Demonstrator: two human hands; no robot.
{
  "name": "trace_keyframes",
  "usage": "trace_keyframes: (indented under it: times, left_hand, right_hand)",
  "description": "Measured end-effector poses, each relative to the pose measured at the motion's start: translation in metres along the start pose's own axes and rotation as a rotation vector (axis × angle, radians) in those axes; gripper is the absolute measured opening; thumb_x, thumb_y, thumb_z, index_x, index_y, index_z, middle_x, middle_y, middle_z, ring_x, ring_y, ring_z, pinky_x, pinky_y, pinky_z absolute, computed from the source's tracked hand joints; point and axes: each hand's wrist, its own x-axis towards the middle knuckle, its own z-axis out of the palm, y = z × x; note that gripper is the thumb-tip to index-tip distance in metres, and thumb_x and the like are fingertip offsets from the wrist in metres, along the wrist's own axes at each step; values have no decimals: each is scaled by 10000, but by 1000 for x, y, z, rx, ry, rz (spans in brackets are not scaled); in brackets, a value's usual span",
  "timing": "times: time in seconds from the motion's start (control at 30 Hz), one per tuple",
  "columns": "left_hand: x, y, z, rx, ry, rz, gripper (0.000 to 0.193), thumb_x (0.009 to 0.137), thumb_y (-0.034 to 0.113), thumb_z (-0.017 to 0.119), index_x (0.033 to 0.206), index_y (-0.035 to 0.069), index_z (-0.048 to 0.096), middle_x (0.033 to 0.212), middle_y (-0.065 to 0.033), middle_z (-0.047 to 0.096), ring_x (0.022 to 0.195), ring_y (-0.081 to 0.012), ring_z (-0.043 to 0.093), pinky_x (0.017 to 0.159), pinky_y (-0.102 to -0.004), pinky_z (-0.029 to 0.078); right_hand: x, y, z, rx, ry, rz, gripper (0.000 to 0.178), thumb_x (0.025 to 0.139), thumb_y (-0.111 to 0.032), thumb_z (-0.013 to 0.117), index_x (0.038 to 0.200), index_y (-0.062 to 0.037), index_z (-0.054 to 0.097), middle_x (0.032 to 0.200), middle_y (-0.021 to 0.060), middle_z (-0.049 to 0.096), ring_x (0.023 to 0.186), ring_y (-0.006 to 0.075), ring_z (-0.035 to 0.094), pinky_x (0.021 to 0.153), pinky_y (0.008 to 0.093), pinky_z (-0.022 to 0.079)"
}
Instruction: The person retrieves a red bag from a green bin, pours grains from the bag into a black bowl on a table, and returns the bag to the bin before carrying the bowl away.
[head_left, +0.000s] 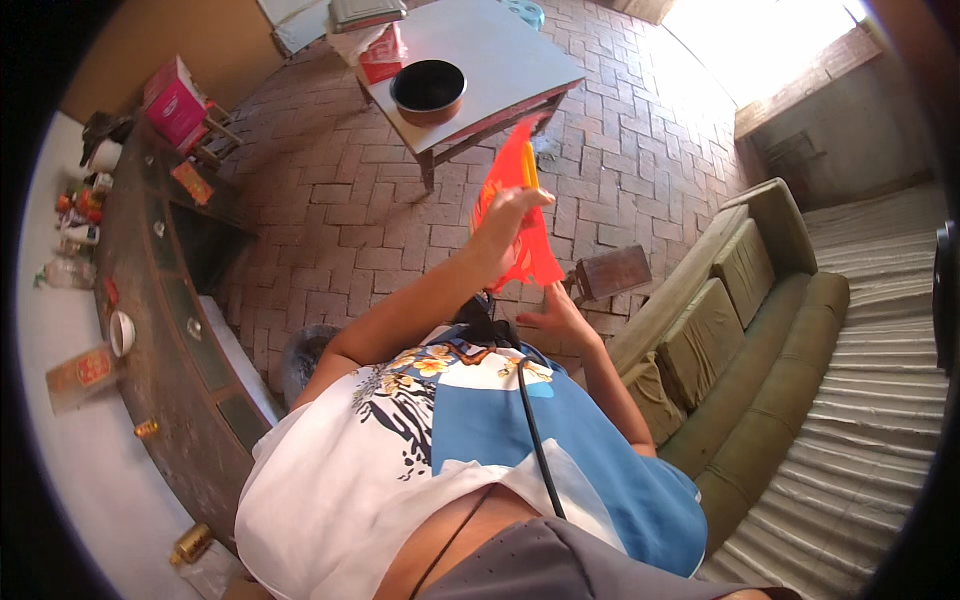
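Observation:
My left hand (508, 222) is closed on a bright red sheet of paper (538, 255), held up in front of my body. The sheet is curved, with cut-looking edges and a paler pattern on its left part. A slim yellow object (530, 165), perhaps a handle, stands up at the fingers of that hand against the sheet; its kind is not clear. Just below the sheet's lower edge is my right hand (558, 318), its thumb and fingers apart. Whether a fingertip touches the paper, I cannot tell.
Ahead stands a low table (500, 60) bearing a dark round pot (428, 92) and a red bag (382, 55). To the right are a small wooden stool (613, 272) and a green sofa (745, 430). A long dark cabinet (150, 300) runs along the left.

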Motion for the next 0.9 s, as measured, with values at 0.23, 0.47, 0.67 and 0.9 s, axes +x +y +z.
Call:
trace_keyframes:
  times: [0.23, 0.47, 0.67, 0.9]
  left_hand:
    - [81, 45, 21, -134, -80, 30, 214, 789, 188, 659, 948, 52, 615, 969, -26, 605, 858, -101, 541, 776, -240, 431]
    - [167, 65, 28, 328, -75, 33, 134, 797, 221, 652, 830, 93, 633, 896, -15, 566, 837, -103, 537, 718, -260, 429]
    - [195, 79, 18, 1004, -243, 394, 208, 713, 209, 655, 694, 8, 605, 784, -44, 511, 734, -158, 542, 670, -304, 422]
    - [209, 129, -2, 1172, -606, 333, 240, 706, 173, 634, 642, -31, 525, 780, -50, 464, 670, -163, 520, 598, -303, 401]
  right_hand:
    - [103, 20, -46, 259, 494, 52, 424, 841, -111, 633, 1234, -37, 493, 1196, 166, 549, 1062, 240, 567, 822, 316, 491]
    - [127, 29, -93, 204, 556, 138, 427, 855, -22, 556, 1273, -74, 485, 1131, 120, 592, 973, 200, 599, 764, 314, 512]
    - [151, -17, -137, -428, 782, 90, 769, 749, -45, 698, 1403, -142, 305, 1358, 172, 388, 1236, 300, 406, 1001, 414, 368]
    - [176, 1, -173, -211, 862, 26, 933, 735, -151, 756, 1453, -124, 160, 1434, 176, 301, 1287, 331, 335, 1060, 468, 253]
